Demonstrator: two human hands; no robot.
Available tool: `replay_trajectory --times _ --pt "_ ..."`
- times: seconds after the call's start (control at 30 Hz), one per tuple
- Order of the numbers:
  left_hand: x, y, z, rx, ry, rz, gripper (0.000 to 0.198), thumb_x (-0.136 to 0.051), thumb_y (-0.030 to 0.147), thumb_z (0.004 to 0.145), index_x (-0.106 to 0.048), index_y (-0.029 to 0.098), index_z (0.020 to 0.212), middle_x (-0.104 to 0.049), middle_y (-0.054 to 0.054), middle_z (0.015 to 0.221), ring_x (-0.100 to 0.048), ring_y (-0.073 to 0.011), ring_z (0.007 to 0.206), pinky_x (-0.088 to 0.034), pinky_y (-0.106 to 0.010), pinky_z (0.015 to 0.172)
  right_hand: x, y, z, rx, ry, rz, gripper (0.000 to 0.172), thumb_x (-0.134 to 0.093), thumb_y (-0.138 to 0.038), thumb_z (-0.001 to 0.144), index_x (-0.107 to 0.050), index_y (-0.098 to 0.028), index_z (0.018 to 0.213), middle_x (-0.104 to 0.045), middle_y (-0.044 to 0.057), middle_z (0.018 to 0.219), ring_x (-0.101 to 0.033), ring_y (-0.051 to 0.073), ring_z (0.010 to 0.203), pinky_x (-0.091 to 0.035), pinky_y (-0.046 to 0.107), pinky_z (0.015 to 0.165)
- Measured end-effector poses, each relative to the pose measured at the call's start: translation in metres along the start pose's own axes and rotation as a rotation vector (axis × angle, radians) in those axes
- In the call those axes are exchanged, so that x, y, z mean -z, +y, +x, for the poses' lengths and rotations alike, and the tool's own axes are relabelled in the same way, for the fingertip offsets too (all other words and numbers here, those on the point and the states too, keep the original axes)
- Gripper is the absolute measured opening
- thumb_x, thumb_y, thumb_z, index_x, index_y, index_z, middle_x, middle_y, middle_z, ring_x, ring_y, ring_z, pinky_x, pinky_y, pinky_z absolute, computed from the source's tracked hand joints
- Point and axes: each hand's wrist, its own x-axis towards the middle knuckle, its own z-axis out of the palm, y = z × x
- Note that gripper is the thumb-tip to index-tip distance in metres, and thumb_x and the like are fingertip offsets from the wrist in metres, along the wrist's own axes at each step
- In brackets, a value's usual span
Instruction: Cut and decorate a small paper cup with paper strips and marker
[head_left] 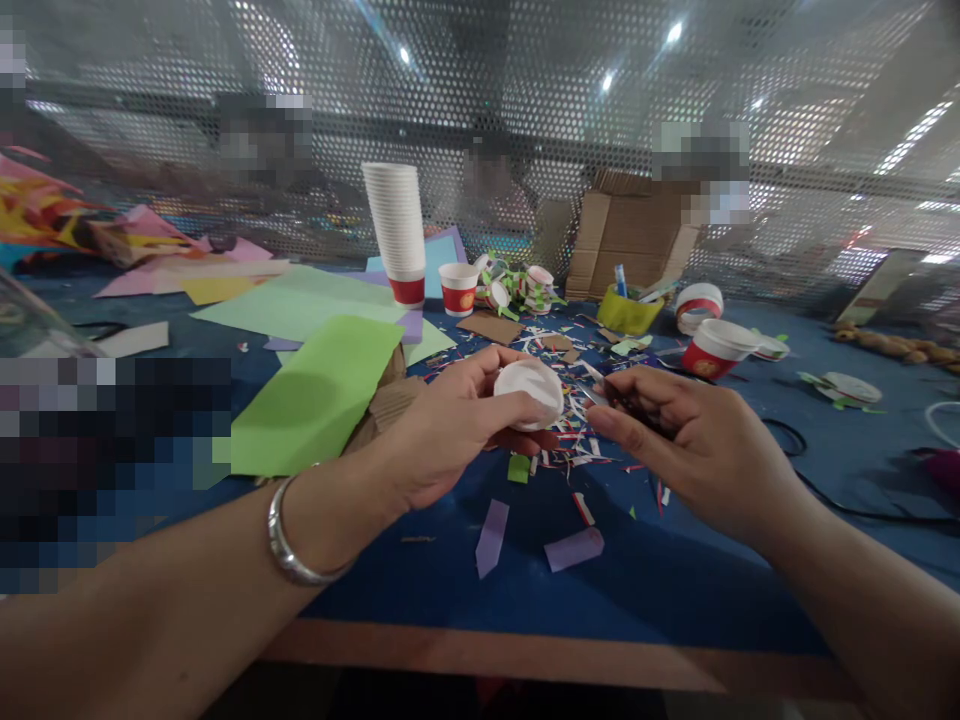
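My left hand [472,410], with a silver bangle on its wrist, is closed around a small round white paper cup piece [529,390], its thumb pressed on the rim. To its right, my right hand [675,430] grips scissors [591,388] whose dark handles are mostly hidden by the fingers. The blades point left toward the cup piece, with a small gap between them. Below both hands lie two purple paper strips [493,538], a small green paper square [518,468] and many thin paper scraps [577,455].
A tall stack of paper cups [395,220], a single red-and-white cup [459,290] and several paper-cup turtles [517,285] stand behind. Green paper sheets [315,400] lie left. On the right are another cup [716,350], a yellow holder [628,313] and a black cable [862,510].
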Motion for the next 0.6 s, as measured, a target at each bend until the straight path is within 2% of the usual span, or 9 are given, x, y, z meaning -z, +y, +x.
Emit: replay_trajectory --times 0.17,0.33,0.5,0.6 --pt "0.001 -0.001 0.0 -0.073 0.014 0.121 0.031 -0.074 0.015 0.079 -0.056 0.018 0.103 -0.069 0.001 0.087 -0.073 -0.0133 0.067 -0.055 -0.022 0.058 0.001 -0.001 0.001 -0.011 0.035 0.064 0.034 -0.061 -0.053 0.097 -0.068 -0.02 0.1 -0.067 0.003 0.084 -0.053 0.014 0.066 -0.042 0.027 0.058" --pt "0.006 -0.004 -0.003 -0.344 0.002 0.485 0.032 -0.075 0.024 0.083 -0.057 0.021 0.109 -0.065 0.0 0.093 -0.067 -0.0143 0.077 -0.054 -0.025 0.064 0.0 -0.004 0.002 -0.062 -0.069 0.197 0.03 -0.062 -0.05 0.097 -0.067 -0.02 0.094 -0.058 -0.002 0.07 -0.044 0.011 0.058 -0.035 0.024 0.05" --pt "0.003 -0.003 -0.01 -0.449 -0.004 0.643 0.032 -0.07 0.023 0.085 -0.056 0.02 0.114 -0.063 0.001 0.09 -0.058 -0.0124 0.072 -0.049 -0.024 0.062 -0.002 -0.008 0.002 -0.107 -0.12 0.391 0.022 -0.069 -0.04 0.091 -0.067 -0.019 0.097 -0.066 0.0 0.079 -0.056 0.013 0.068 -0.042 0.023 0.058" --pt "0.0 -0.002 -0.013 -0.473 0.007 0.686 0.032 -0.07 0.021 0.083 -0.056 0.019 0.111 -0.062 0.0 0.089 -0.057 -0.0125 0.071 -0.047 -0.025 0.062 -0.004 -0.012 0.003 -0.112 -0.117 0.397 0.017 -0.068 -0.035 0.09 -0.067 -0.019 0.095 -0.066 0.001 0.076 -0.057 0.014 0.067 -0.043 0.025 0.057"
